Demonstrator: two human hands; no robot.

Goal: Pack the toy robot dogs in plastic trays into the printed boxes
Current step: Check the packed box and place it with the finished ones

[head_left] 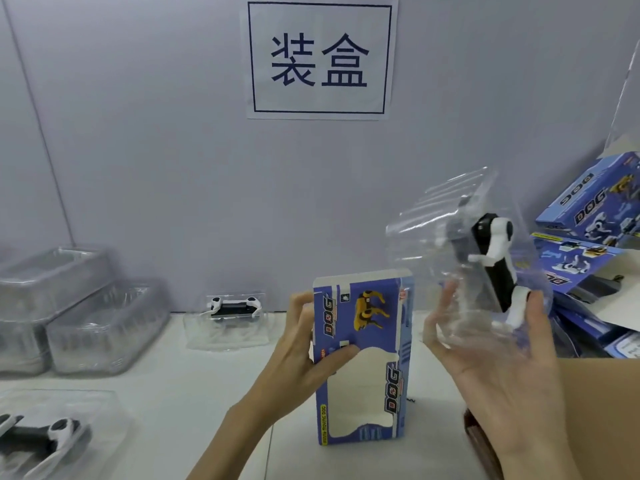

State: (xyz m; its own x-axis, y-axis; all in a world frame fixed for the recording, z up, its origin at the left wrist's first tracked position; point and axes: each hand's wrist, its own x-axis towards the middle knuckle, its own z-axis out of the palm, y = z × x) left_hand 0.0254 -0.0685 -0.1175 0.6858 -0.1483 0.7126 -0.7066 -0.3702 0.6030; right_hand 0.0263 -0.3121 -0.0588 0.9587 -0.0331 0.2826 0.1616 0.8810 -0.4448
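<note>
At centre of the head view, a printed box (362, 358) stands upright on the white surface (194, 386): a tall rectangular carton, blue, with "DOG" lettering, a yellow dog picture and a white window cut-out, its top end open. The left hand (304, 355) grips it from the 9 o'clock side, thumb pressed on the front panel and fingers curled round the left edge.

At 3 o'clock from the box, raised off the surface, the right hand (498, 362) holds a clear plastic tray (460, 244), thin, glossy and moulded, tilted nearly on end. Its fingers are spread and curled round the tray's lower end. Seated in the tray is a toy robot dog (491, 261), black body with smooth white legs.

At 9 o'clock near the wall, a second trayed dog (232, 306) lies flat. At 8 o'clock, a third trayed dog (41, 438) lies partly out of frame. Stacks of empty clear trays (79, 306) stand at far 9 o'clock. Flat blue boxes (588, 216) are piled at 3 o'clock, above a brown cardboard carton (602, 410). A paper sign (318, 58) hangs on the grey wall at 12 o'clock.
</note>
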